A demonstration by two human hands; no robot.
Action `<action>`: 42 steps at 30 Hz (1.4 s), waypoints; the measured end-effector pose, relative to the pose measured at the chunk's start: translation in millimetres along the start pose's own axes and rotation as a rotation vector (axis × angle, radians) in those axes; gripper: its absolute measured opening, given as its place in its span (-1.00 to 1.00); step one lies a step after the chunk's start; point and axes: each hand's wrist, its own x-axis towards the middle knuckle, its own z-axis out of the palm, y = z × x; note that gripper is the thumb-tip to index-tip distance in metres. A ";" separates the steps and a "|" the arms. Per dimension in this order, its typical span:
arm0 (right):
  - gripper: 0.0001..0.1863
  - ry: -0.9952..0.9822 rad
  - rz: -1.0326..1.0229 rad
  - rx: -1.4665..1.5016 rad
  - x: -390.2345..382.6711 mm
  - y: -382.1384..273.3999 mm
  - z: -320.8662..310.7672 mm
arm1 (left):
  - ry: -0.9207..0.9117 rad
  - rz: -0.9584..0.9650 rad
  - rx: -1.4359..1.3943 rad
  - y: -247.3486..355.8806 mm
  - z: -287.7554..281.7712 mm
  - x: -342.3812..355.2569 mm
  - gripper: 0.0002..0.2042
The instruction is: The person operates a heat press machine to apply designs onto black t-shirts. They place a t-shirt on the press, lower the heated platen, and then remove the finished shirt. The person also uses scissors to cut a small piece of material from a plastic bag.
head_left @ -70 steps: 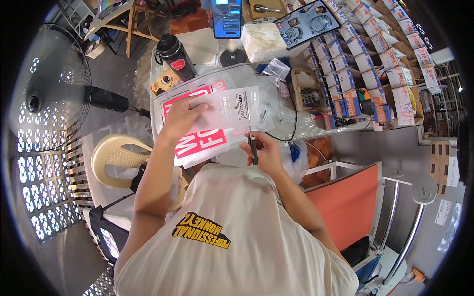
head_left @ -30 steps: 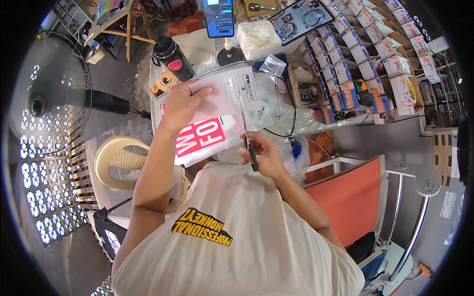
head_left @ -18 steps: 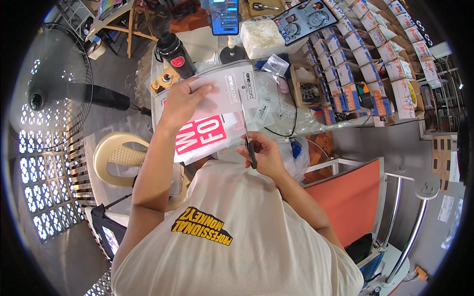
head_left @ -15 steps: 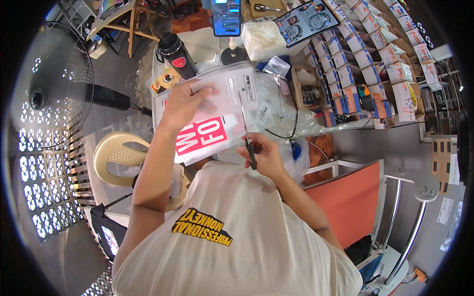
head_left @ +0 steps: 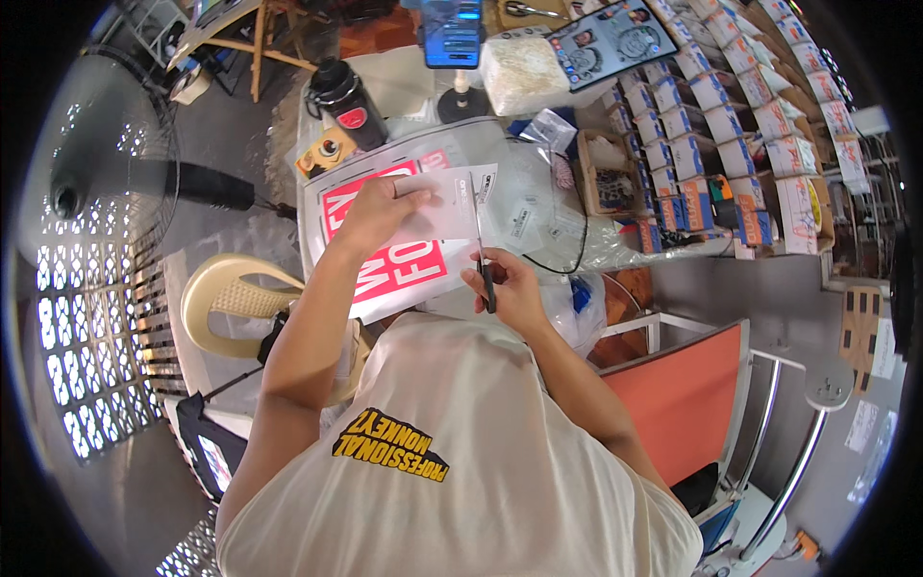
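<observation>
Pinched between the thumb and fingers of my left hand [head_left: 381, 213] is a thin whitish sheet [head_left: 437, 204] with small dark print near its right end. My right hand [head_left: 511, 287] grips black-handled scissors [head_left: 488, 287]. Their blades point away from me and meet the sheet close to its printed right end. How far the blades are apart is too small to tell. Below the sheet lies a larger white sheet with bold pink-red lettering [head_left: 415, 271], partly covered by my left hand and the held sheet.
A black bottle [head_left: 344, 104], a phone on a stand [head_left: 452, 37], a white block [head_left: 524, 77] and a tablet [head_left: 615, 43] stand at the back. Rows of small boxes [head_left: 711, 144] fill the right. A fan [head_left: 72, 197] and a beige plastic chair [head_left: 216, 308] are at left.
The held sheet has drawn downward and tilted, uncovering more of the pink-red print. My left hand has shifted slightly right and down; the scissors remain at the sheet's right end.
</observation>
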 end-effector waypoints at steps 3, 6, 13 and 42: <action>-0.59 0.055 0.001 0.058 16.9 8.2 -17.0 | -0.101 -0.018 0.070 -5.0 11.6 30.0 -0.71; -0.62 0.111 -0.006 0.025 41.1 10.5 -44.8 | -0.158 -0.189 -0.071 -10.0 31.4 75.2 -0.67; -0.52 0.284 0.048 0.040 77.3 7.4 -95.7 | -0.255 -0.150 -0.287 -52.9 69.2 169.4 -0.63; -0.43 0.438 -0.572 -0.104 -49.4 -72.6 -67.0 | -0.059 0.117 -0.761 88.8 60.0 11.7 -0.88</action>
